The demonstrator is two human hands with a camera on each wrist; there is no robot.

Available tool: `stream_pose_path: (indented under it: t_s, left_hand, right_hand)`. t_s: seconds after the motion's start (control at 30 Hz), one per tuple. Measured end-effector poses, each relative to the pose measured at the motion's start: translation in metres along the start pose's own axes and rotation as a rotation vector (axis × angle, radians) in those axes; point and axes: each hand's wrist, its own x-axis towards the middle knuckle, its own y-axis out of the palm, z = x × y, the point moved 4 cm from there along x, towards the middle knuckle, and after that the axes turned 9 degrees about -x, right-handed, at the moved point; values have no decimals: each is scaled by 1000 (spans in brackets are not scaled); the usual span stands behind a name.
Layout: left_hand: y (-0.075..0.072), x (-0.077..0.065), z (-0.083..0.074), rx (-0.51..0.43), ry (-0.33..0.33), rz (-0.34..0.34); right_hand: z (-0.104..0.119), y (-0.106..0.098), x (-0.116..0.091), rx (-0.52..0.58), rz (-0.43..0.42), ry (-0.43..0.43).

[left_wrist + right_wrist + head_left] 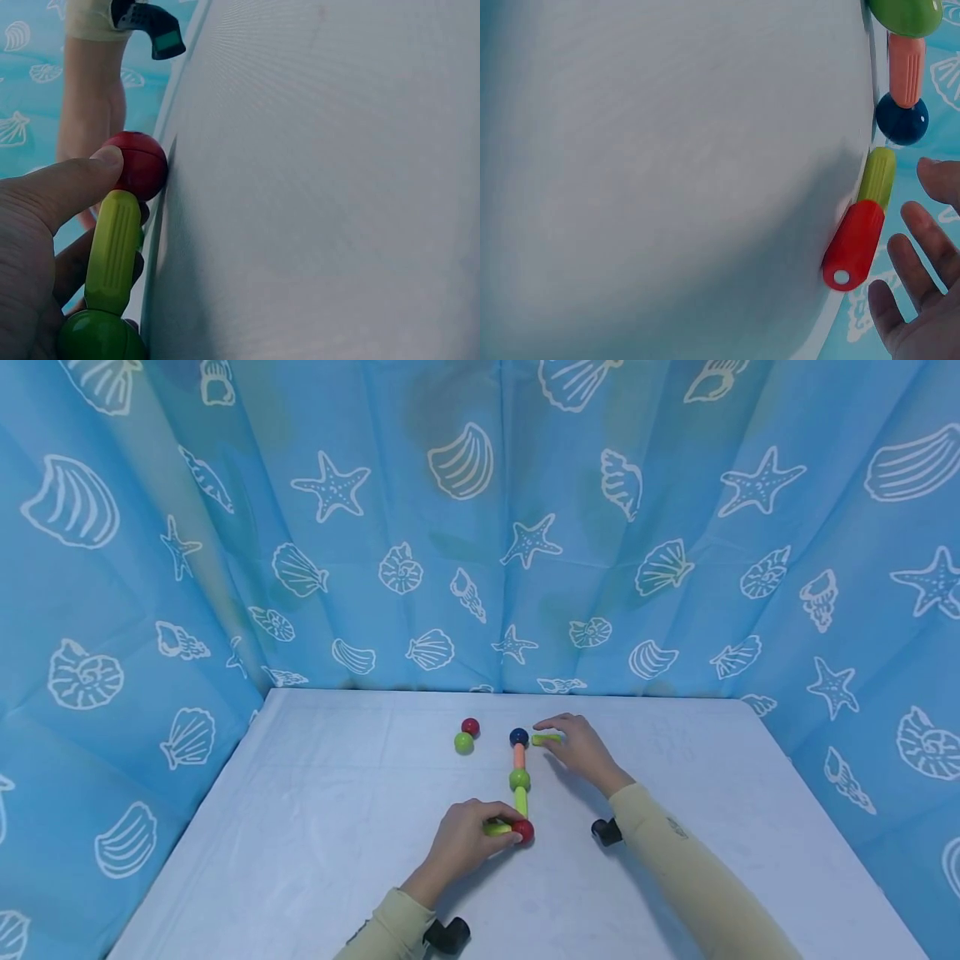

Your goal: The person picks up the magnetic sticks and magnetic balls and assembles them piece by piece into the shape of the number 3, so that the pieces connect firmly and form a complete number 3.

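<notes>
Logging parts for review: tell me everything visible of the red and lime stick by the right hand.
The red and lime stick looks plastic: a thicker red section, holed near its end, joined to a slimmer lime section. It lies on the white table, lime end towards the glossy dark blue ball, a slight gap between. The right hand is beside it, apparently not touching.

Smooth, glossy plastic, to judge by the highlights, on a red ball [146, 169], a green ball [101, 336] and the dark blue ball [902, 120]. Duller, finely grooved plastic on a lime rod [112, 255] and the salmon rod [906, 71]. Matt, fine-textured cloth for the white tablecloth [337, 777]; smooth fabric for the shell-print curtain [465, 527]; matt cloth on a beige sleeve [675, 868].
</notes>
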Motion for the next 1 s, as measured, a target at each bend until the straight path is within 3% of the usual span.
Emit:
stream_pose_path:
  t_s: [0.4,1.0]
  left_hand:
    - [0,0,-2,12,-7,3]
    - [0,0,-1,5,-19,6]
  right_hand:
    - [-20,-6,-20,35,-19,44]
    - [-35,1,-29,68,73,162]
